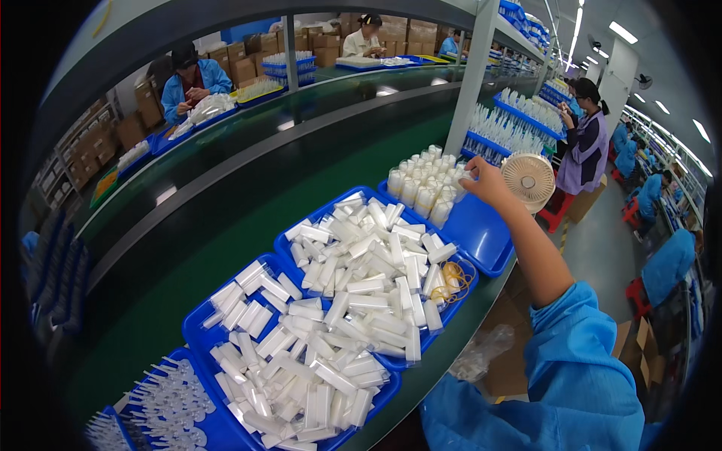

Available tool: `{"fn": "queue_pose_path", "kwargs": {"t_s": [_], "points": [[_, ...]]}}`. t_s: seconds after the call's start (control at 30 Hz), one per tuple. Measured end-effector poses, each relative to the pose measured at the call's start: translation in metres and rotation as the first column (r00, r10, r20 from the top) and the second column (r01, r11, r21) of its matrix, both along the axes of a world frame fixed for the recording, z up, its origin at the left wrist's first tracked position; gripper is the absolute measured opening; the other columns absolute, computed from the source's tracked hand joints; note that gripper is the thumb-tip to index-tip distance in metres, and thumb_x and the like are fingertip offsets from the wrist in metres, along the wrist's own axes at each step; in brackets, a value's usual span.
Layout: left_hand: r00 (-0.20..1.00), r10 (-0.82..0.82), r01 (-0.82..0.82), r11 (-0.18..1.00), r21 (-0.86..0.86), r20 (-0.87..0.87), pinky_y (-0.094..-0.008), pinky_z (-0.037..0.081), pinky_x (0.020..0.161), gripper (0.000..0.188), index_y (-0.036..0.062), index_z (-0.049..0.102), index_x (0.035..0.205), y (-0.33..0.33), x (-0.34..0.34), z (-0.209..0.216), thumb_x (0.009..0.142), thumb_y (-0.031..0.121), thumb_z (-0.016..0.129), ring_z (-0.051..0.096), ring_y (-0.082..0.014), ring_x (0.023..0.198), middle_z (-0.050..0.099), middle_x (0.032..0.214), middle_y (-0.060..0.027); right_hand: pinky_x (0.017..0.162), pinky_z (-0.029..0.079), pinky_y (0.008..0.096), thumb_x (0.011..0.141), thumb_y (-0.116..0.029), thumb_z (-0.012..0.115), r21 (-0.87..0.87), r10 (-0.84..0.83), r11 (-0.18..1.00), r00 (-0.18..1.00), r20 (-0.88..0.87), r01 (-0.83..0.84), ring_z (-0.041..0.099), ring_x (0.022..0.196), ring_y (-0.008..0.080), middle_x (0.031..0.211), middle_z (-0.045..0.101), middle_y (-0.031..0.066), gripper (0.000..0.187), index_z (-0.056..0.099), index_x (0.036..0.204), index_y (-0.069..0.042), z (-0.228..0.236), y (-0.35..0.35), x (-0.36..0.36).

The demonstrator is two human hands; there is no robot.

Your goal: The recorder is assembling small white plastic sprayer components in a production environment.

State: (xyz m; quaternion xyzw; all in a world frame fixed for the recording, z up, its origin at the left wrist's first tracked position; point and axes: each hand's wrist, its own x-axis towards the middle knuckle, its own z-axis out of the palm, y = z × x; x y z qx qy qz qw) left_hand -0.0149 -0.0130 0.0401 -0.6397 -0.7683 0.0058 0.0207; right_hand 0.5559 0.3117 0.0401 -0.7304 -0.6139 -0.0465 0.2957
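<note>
My right hand (487, 183) reaches over a blue tray (481, 237) at the far right end of the row. Its curled fingers close on a small bundle of white pieces (460, 179) at the edge of a group of similar upright bundles (425, 177). Nearer to me, two blue trays hold heaps of flat white pieces in clear wrappers (353, 259). Yellow rubber bands (455, 282) lie on the heap's right side. No part of my left hand shows; blue sleeve cloth (459, 413) fills the lower edge.
A beige round fan (528, 183) stands just right of my hand, beside a grey post (472, 79). Behind are stacked blue trays of clear thin-stemmed parts (504, 131). More such parts (169, 398) sit lower left. A green conveyor belt (188, 286) runs alongside; people work beyond.
</note>
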Motion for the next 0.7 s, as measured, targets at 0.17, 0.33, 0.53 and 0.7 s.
{"fn": "queue_pose_path", "kwargs": {"t_s": [0.17,0.33,0.53,0.7], "points": [[0.996,0.048,-0.047,0.999,0.018,-0.072,-0.0426,0.044,0.075,0.024,0.002,0.056,0.099,0.006,-0.011,-0.01,0.077,0.014,0.058,0.054,-0.0361,0.088,0.057,0.098,-0.0189,0.066,0.051,0.0352,0.076,-0.024,0.064,-0.018,0.063,0.998,0.98,-0.187,-0.067,0.065,0.074,0.0269,0.08,0.065,0.0163,0.026,0.061,0.089,-0.001,-0.027,0.013,-0.001],[0.984,-0.024,-0.019,0.971,0.24,0.174,-0.0404,0.045,0.081,0.016,0.0,0.061,0.093,0.009,-0.007,0.002,0.078,0.004,0.056,0.053,-0.0354,0.097,0.054,0.102,-0.0219,0.076,0.048,0.0361,0.078,-0.022,0.064,0.087,0.098,0.989,0.973,0.208,-0.118,0.06,0.092,0.0288,0.101,0.059,0.0157,0.027,0.062,0.097,-0.004,-0.016,-0.015,-0.037],[0.898,-0.242,-0.014,0.819,0.574,0.368,-0.0356,0.044,0.076,0.015,0.0001,0.058,0.092,-0.004,0.039,0.018,0.078,-0.001,0.06,0.052,-0.0306,0.09,0.048,0.102,-0.0181,0.086,0.044,0.0353,0.074,-0.013,0.067,-0.101,0.836,0.546,0.548,0.008,-0.832,0.054,0.099,0.0269,0.102,0.058,0.01,0.026,0.06,0.098,-0.006,0.017,-0.076,-0.182],[0.26,-0.362,-0.234,0.876,0.422,0.895,-0.0292,0.044,0.073,0.014,0.0003,0.052,0.092,-0.013,0.082,0.003,0.08,0.001,0.06,0.05,-0.0191,0.087,0.044,0.104,-0.0121,0.076,0.049,0.0379,0.067,-0.008,0.064,-0.471,0.922,0.383,0.299,0.246,-0.794,0.057,0.094,0.0264,0.092,0.06,0.0067,0.024,0.061,0.09,-0.007,0.016,-0.078,-0.257]]}}
